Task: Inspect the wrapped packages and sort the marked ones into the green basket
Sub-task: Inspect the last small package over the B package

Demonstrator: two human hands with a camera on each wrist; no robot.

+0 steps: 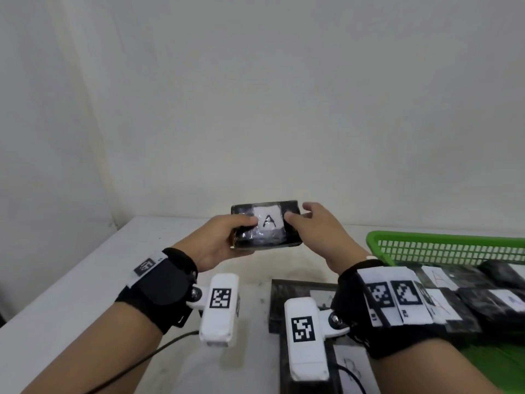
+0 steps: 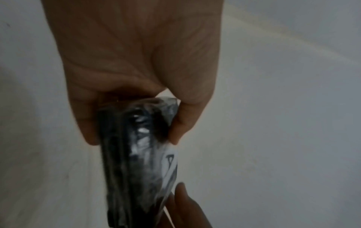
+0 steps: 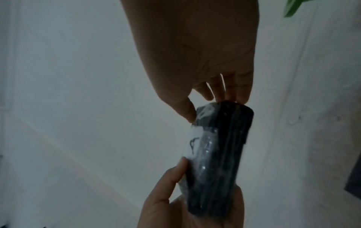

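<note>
A black film-wrapped package (image 1: 264,240) with a white label bearing a hand-drawn "A" (image 1: 268,221) is held up above the white table, label facing me. My left hand (image 1: 241,231) grips its left end, thumb on the front face. My right hand (image 1: 297,212) pinches the right end, thumb on the front and fingers behind. The left wrist view shows the package (image 2: 136,154) edge-on between thumb and fingers. In the right wrist view the package (image 3: 218,154) hangs below my right fingertips (image 3: 240,95). The green basket (image 1: 443,245) stands at the right.
Several black packages with white "A" labels (image 1: 439,277) lie in the green basket. On the white table (image 1: 85,268) below my right wrist lie a black package (image 1: 298,291) and one labelled "B" (image 1: 350,371). A cable (image 1: 159,348) runs across the near table. A pale wall stands behind.
</note>
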